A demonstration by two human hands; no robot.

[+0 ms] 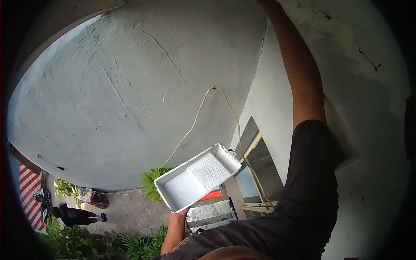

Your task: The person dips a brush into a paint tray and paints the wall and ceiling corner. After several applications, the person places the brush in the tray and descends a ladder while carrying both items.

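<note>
Grip of the left hand (183, 211) clamped on the white paint tray (186, 164), mostly hidden underneath, at the tray's lowest corner; left forearm (172, 233) reaching up to it from below. Tray held up in the air, long edges slanting from lower left to upper right. White paint (182, 193) pooled at the lower-left end, ribbed ramp (211, 170) coated in white toward the opposite end, dark marks along that short edge.

Right arm (301, 78) raised, dark sleeve (314, 160) around its upper part. Right hand (266, 2) barely showing at the top, cut off; impossible to say whether gripping anything.

Just past the tray's left corner, green fern (150, 186). Beyond its lower long edge, red item (211, 195) and paint-flecked planks (209, 211). Above its upper long edge, pale cord (197, 119) looped over 1 hook (213, 88) on the streaked grey wall (143, 117). Past the right-hand corner, window (264, 164).

Well apart, beyond the wall's lower edge, 1 person (76, 216) in dark clothes on paving (138, 210), near leafy plants (73, 238) and red-and-white striped sheet (30, 195).
</note>
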